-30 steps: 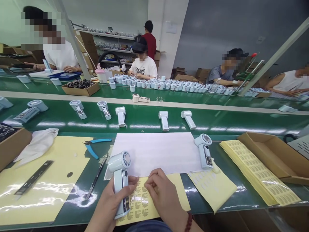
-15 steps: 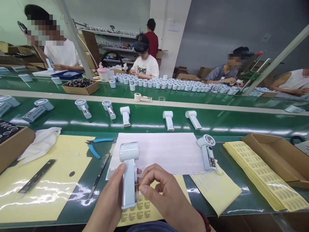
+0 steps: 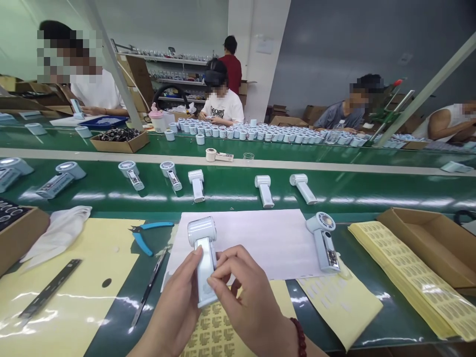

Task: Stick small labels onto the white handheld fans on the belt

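A light blue handheld fan (image 3: 204,267) is tilted in my left hand (image 3: 180,295), whose fingers wrap the handle, thumb along its face. Its round head (image 3: 202,230) points away, above the white sheet. My right hand (image 3: 247,290) is closed in a pinch against the handle's right edge. What lies between thumb and forefinger is hidden. Below the hands is a yellow sheet of printed labels (image 3: 213,329). Another handheld fan (image 3: 323,243) rests at the right end of the white sheet (image 3: 260,243).
Blue-handled nippers (image 3: 143,238), tweezers (image 3: 148,287) and a dark metal strip (image 3: 50,290) lie leftward. Label sheets (image 3: 405,272) and an open carton (image 3: 424,243) are at right. Several fans, such as one fan (image 3: 265,191), lie on the green belt (image 3: 230,198). Co-workers sit opposite.
The fan has tilted, its lower end swinging right and up. My right thumb and fingers have come in against the handle's edge. Fans on the belt have shifted slightly right in view.
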### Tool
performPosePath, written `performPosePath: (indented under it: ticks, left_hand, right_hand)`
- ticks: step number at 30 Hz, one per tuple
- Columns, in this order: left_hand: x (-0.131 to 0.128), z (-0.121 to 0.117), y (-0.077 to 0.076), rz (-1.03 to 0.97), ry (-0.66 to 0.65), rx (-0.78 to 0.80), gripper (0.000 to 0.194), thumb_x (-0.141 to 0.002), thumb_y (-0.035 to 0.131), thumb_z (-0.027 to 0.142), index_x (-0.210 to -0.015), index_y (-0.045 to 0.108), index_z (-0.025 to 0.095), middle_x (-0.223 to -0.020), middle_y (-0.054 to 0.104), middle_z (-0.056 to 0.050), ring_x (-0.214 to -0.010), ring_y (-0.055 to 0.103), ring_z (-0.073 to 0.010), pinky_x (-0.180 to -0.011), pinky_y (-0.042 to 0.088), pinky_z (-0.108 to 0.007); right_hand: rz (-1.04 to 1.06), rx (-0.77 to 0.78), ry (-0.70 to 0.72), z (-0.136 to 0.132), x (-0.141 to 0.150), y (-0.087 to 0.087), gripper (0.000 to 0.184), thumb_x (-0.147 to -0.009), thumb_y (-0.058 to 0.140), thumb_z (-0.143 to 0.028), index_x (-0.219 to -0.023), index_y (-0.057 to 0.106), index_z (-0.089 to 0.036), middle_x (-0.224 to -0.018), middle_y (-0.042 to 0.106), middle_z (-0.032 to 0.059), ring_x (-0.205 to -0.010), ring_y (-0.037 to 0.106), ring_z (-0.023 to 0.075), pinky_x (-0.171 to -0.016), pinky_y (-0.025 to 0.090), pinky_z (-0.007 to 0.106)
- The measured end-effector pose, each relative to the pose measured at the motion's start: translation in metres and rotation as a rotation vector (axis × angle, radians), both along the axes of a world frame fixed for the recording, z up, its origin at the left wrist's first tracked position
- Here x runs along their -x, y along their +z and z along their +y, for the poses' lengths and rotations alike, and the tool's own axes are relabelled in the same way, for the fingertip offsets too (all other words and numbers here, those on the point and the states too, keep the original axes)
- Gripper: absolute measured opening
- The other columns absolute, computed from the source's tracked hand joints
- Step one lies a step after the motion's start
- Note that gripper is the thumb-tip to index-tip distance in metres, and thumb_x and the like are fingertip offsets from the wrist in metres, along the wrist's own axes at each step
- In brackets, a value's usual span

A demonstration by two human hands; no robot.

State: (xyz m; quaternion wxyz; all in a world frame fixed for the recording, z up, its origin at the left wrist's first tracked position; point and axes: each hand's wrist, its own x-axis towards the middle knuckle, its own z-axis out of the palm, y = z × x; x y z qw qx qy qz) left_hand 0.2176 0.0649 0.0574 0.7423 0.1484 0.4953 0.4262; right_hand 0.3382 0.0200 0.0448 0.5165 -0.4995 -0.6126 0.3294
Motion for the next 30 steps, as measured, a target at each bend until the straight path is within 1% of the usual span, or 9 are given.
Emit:
performPosePath:
  ticks: [4,8,10,12,15,19,23,26,30]
  left_hand:
    - [-0.004,0.028,0.002,0.043,-0.162,-0.128,0.027,-0.086,0.066,0.022,-0.111,0.066,0.012,-0.099,0.074,-0.014,-0.096,0.071,-0.0265,-0.085,0.057,-0.036]
    - [-0.022,0.083,0.000,0.134,-0.257,-0.365,0.039,-0.068,0.075,-0.001,-0.102,0.065,0.013,-0.094,0.073,-0.008,-0.100,0.069,-0.0217,-0.090,0.053,-0.031]
    - [-0.041,0.115,-0.005,0.203,-0.294,-0.455,0.031,-0.073,0.073,0.000,-0.099,0.064,0.013,-0.094,0.070,-0.005,-0.096,0.067,-0.0194,-0.087,0.054,-0.034]
    - [-0.065,0.147,-0.013,0.283,-0.339,-0.505,0.016,-0.086,0.069,0.016,-0.101,0.064,0.014,-0.100,0.068,-0.005,-0.091,0.066,-0.0189,-0.080,0.056,-0.038]
    - [-0.099,0.186,-0.028,0.407,-0.415,-0.538,0.023,-0.091,0.065,0.030,-0.108,0.064,0.015,-0.107,0.067,-0.007,-0.090,0.066,-0.0197,-0.078,0.057,-0.040]
    - [-0.119,0.210,-0.044,0.584,-0.414,-0.653,0.029,-0.090,0.065,0.031,-0.115,0.063,0.016,-0.120,0.064,-0.009,-0.104,0.064,-0.0241,-0.089,0.055,-0.046]
    - [-0.095,0.216,-0.036,0.760,-0.338,-0.815,0.031,-0.090,0.066,0.029,-0.119,0.063,0.019,-0.131,0.060,-0.010,-0.116,0.059,-0.0266,-0.099,0.049,-0.051]
    - [-0.057,0.229,-0.018,0.932,-0.189,-0.821,0.038,-0.091,0.064,0.029,-0.127,0.059,0.021,-0.142,0.052,-0.011,-0.125,0.052,-0.0293,-0.104,0.044,-0.055]
    - [-0.007,0.263,-0.006,1.154,-0.015,-0.564,0.048,-0.088,0.067,0.032,-0.133,0.053,0.020,-0.147,0.045,-0.013,-0.130,0.047,-0.0337,-0.105,0.041,-0.060]
  right_hand:
    - [0.256,0.019,-0.165,0.008,-0.013,-0.009,0.015,-0.095,0.058,-0.035,-0.087,0.062,-0.023,-0.099,0.056,0.0045,-0.081,0.059,0.0165,-0.052,0.045,0.021]
    - [0.154,0.244,-0.191,0.018,-0.025,-0.028,0.028,-0.097,0.052,-0.049,-0.101,0.059,-0.023,-0.086,0.061,0.0039,-0.065,0.057,0.0168,-0.048,0.044,0.025]
    - [-0.016,0.346,-0.159,0.021,-0.024,-0.035,0.024,-0.096,0.050,-0.043,-0.105,0.059,-0.022,-0.088,0.066,0.0056,-0.068,0.062,0.0198,-0.053,0.049,0.029]
    - [-0.214,0.353,-0.097,0.022,-0.019,-0.037,0.026,-0.093,0.051,-0.033,-0.114,0.060,-0.020,-0.105,0.070,0.0109,-0.089,0.068,0.0268,-0.070,0.056,0.038]
    - [-0.465,0.311,0.051,0.027,-0.006,-0.028,0.049,-0.087,0.055,-0.020,-0.135,0.055,-0.013,-0.131,0.064,0.0189,-0.121,0.059,0.0369,-0.095,0.053,0.055]
    - [-0.644,0.374,0.252,0.041,0.017,-0.022,0.068,-0.082,0.061,-0.009,-0.148,0.045,-0.005,-0.141,0.055,0.0247,-0.136,0.046,0.0421,-0.105,0.049,0.057]
    - [-0.729,0.206,0.390,0.054,0.045,-0.052,0.065,-0.083,0.057,-0.005,-0.147,0.044,0.000,-0.135,0.058,0.0280,-0.132,0.050,0.0422,-0.099,0.054,0.054]
    - [-0.719,0.108,0.418,0.059,0.058,-0.070,0.059,-0.088,0.050,-0.005,-0.146,0.047,-0.006,-0.127,0.066,0.0224,-0.131,0.053,0.0379,-0.098,0.055,0.051]
    - [-0.585,0.275,0.381,0.062,0.054,-0.054,0.054,-0.083,0.055,-0.006,-0.136,0.060,-0.014,-0.118,0.072,0.0172,-0.117,0.064,0.0369,-0.090,0.059,0.047]
